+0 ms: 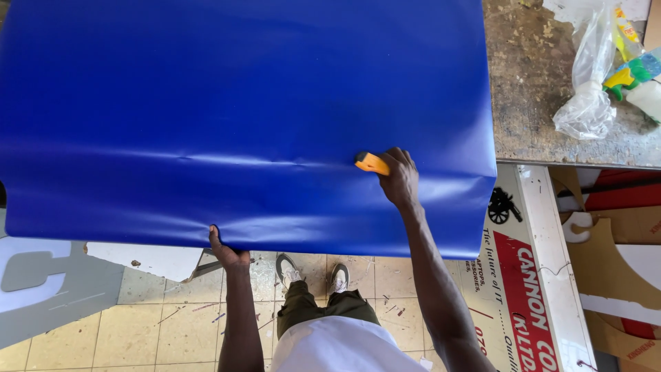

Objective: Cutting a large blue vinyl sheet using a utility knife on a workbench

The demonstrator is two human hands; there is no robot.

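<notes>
We take the blue sheet point(241, 117) as our landmark. It lies spread over the tabletop point(537, 103), its long axis running left to right across the view, and its near edge hangs past the tabletop's front, over the tiled floor point(172, 317).

Our right hand point(398, 178) rests on top of the sheet, toward its right end and a little in from the near edge. Its grip is closed on an orange squeegee point(372, 163), whose blade points left and lies against the sheet's surface. A long horizontal crease in the sheet runs leftward from the squeegee, in line with it, so nearly all of the sheet's length lies to the left of that grip and only a short strip lies to its right.

Our left hand point(227, 253) is at the sheet's near edge, left of the right hand and below it in the view. The thumb shows on the outside of the edge while the fingers go under the sheet, so we judge it pinches the hanging edge, though the fingers themselves are hidden.

Of the 2 hands, the right is the one nearer the crease; the left is nearer the overhanging edge.

Beyond the sheet's right edge, on bare tabletop, lies a clear plastic bag point(592, 83) with colourful things beside it. Below the sheet's right corner a printed signboard point(523, 275) leans.
</notes>
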